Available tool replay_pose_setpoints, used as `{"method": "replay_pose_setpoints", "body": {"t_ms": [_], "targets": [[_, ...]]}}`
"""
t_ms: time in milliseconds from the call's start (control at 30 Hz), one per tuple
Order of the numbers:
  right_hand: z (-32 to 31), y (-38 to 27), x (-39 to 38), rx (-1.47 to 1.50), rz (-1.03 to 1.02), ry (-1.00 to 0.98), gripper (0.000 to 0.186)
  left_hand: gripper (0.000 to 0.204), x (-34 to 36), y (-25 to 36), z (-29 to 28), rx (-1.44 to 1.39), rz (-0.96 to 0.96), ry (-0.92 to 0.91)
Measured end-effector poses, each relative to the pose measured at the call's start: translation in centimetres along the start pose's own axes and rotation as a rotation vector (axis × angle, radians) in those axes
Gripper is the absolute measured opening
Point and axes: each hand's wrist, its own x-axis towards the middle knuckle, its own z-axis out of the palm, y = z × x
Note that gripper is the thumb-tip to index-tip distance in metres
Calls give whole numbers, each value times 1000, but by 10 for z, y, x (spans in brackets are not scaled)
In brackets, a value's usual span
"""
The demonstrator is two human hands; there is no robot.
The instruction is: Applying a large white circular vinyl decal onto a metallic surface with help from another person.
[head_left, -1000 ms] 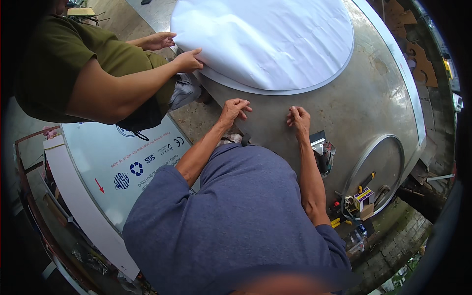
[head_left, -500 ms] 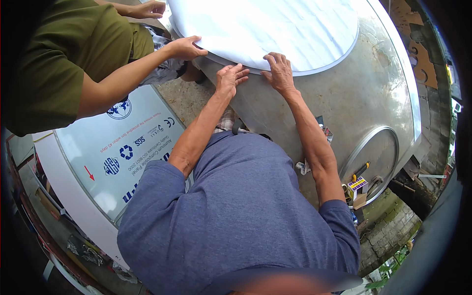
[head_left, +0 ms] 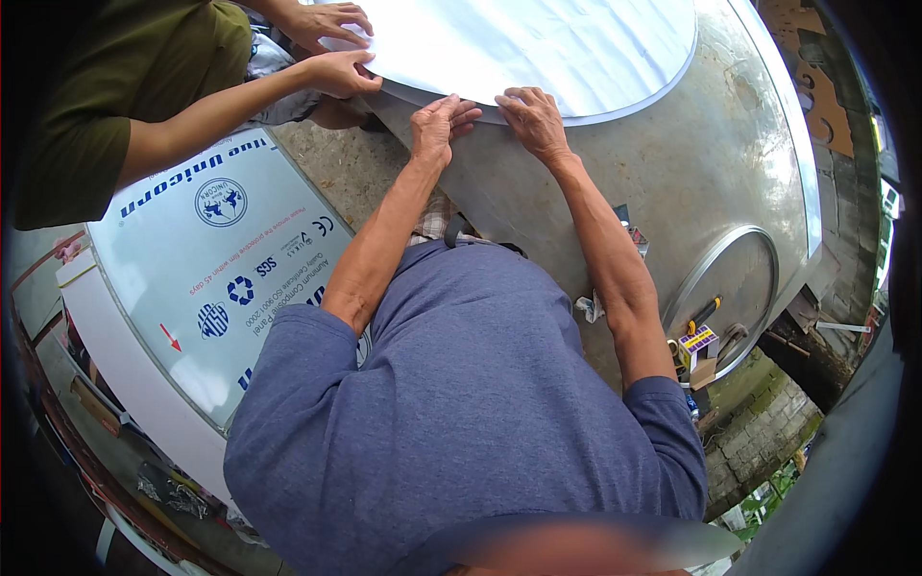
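Observation:
A large round white sheet (head_left: 523, 43) lies on a grey metal table (head_left: 711, 168), with a second white layer showing beneath its near edge. My right hand (head_left: 533, 120) has its fingers curled onto that near edge, gripping it. Just to its left, my left hand (head_left: 440, 130) is at the edge with fingers loosely extended; whether it touches the sheet is unclear. Farther left, a co-worker in olive green holds the sheet's edge with one hand (head_left: 341, 72) and has the other hand (head_left: 331, 24) on it just above.
A printed pale panel (head_left: 182, 288) lies low at the left beside a white strip (head_left: 125, 355). At the right are a metal ring (head_left: 770, 278), a yellow-black tool (head_left: 704, 315), a small purple-yellow box (head_left: 696, 346) and clutter beside my right arm. Brown cut-out boards (head_left: 816, 86) stand beyond the table.
Both my hands have moved forward from over the bare metal to the sheet's edge; the right has taken hold of it. The co-worker's upper hand has shifted upward and come back onto the sheet.

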Motion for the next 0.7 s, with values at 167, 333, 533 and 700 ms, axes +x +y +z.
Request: {"method": "replay_pose_setpoints", "body": {"t_ms": [167, 333, 533, 700], "targets": [[1, 1, 0, 5, 24, -7, 17, 26, 2, -2, 1, 39, 9, -21], [-1, 1, 17, 174, 20, -141, 14, 19, 11, -16, -3, -51, -9, -49], [-4, 12, 45, 294, 112, -348, 16, 16, 14, -29, -2, -177, 27, -154], [-6, 19, 66, 312, -65, -444, 18, 29, 5, -35, 2, -258, 90, -185]]}}
